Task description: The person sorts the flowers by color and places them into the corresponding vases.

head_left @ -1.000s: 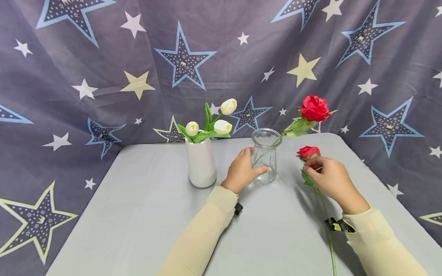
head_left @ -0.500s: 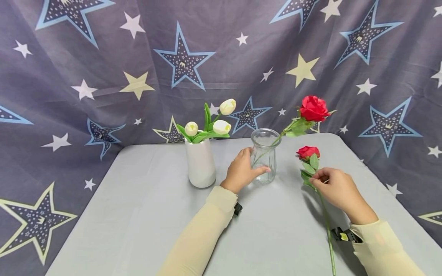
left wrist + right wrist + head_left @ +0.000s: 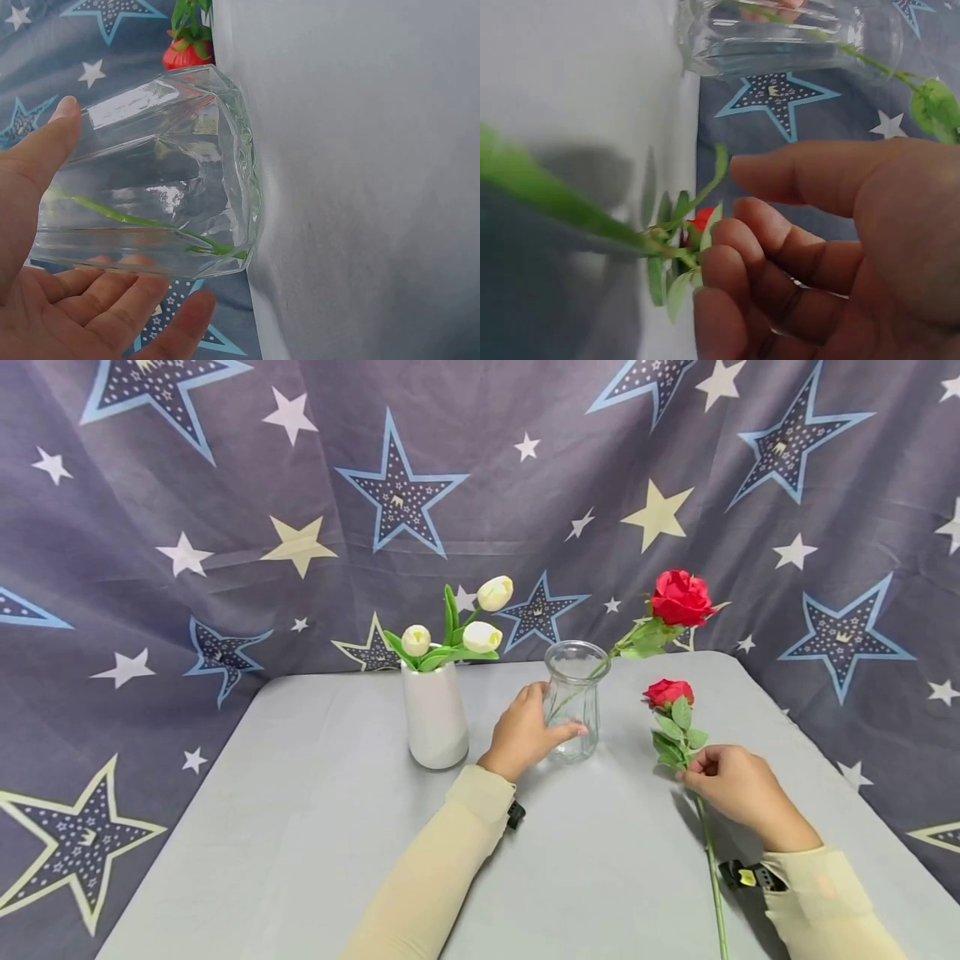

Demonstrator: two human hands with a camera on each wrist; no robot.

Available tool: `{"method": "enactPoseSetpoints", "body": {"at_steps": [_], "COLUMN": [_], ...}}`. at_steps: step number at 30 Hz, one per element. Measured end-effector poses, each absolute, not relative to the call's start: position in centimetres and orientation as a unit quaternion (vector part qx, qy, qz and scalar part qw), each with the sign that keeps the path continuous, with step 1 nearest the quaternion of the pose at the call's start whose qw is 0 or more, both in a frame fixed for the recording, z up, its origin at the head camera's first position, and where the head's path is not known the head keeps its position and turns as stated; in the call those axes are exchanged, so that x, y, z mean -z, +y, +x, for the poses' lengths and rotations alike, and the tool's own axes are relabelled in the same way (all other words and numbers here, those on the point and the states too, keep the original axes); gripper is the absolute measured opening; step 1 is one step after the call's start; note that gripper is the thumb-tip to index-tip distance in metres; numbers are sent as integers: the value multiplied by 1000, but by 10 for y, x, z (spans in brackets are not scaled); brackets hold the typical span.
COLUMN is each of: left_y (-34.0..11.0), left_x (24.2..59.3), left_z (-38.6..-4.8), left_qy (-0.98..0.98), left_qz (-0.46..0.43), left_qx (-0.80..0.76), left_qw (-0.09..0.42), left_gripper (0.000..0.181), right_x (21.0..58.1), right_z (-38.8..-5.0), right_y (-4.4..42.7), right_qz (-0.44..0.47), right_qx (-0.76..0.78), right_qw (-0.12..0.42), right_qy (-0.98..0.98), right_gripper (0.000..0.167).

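Observation:
In the head view, my left hand point(image 3: 519, 732) holds the clear glass vase point(image 3: 588, 722) from its left side, thumb across the front. The left wrist view shows the thumb and fingers on opposite sides of the glass. One red rose point(image 3: 681, 599) leans out of the vase to the right, its stem point(image 3: 112, 213) visible through the glass. A second red rose point(image 3: 667, 693) lies on the table, its stem running toward the front edge. Just below its leaves point(image 3: 678, 727) is my right hand point(image 3: 738, 789), fingers loosely bent. In the right wrist view, a gap separates thumb and fingers beside the stem.
A white vase point(image 3: 437, 718) with several white tulips point(image 3: 483, 636) stands left of the glass vase. The grey cloth-covered table point(image 3: 300, 827) ends at the back against a purple-grey star-patterned curtain point(image 3: 517, 502).
My right hand has moved down along the lying rose, from near its bloom to below its leaves, uncovering them. The rose stays about where it was. My left hand and the glass vase keep still.

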State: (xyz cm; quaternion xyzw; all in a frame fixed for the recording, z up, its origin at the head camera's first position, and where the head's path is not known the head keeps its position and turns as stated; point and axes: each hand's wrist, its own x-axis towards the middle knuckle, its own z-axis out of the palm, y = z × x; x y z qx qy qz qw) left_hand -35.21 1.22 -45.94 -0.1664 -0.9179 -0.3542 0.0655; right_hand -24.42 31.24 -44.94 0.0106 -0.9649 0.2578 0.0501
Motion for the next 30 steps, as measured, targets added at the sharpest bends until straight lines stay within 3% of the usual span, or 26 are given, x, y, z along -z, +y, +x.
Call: {"method": "enactPoseSetpoints", "body": {"at_steps": [30], "left_y": [13], "left_x": [460], "left_z": [-353], "left_qy": [-922], "left_qz": [-160], "left_qx": [345], "left_qw": [68], "left_gripper": [97], "right_x": [460], "right_z": [-241], "right_y": [326], "right_qz": [-5], "right_qx": [-239], "right_qw": [-42], "right_qy": [-970], "right_gripper": [29]}}
